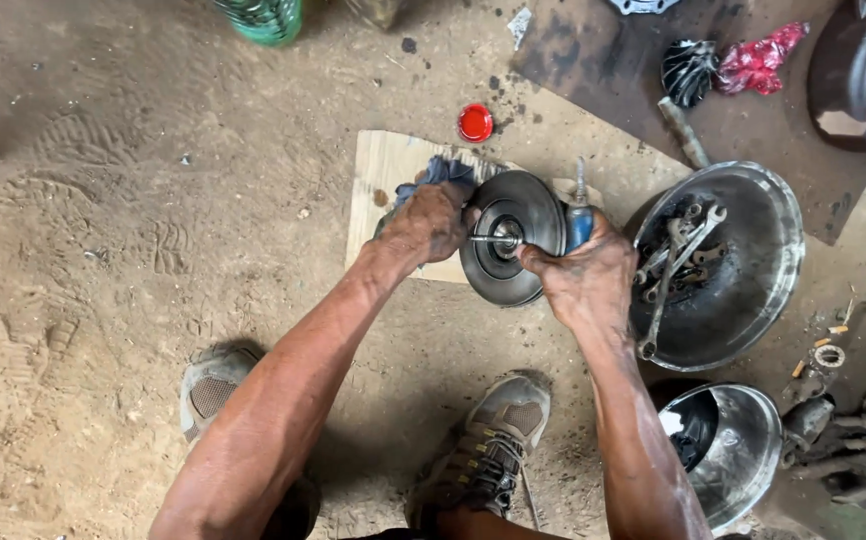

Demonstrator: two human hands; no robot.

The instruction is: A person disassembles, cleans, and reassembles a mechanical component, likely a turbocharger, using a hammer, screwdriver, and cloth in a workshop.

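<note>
Presently mid-cleaning, by my read: left hand (431, 222) clenched on blue rag (440, 172), pressed at 9 o'clock of metal disc (513, 235); right hand (585, 277) clamped at its 4 o'clock. Disc sits on cardboard (383, 170); shaft (493, 239) remains greasy.

A round grey metal disc (513, 235) with protruding centre shaft stands on edge over cardboard.

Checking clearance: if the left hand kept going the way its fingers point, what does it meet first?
Likely the round metal disc part the left hand already grips with a blue rag: its fingers point right at the disc's edge. Beyond sits the right hand. Depth is hard to judge.
</note>
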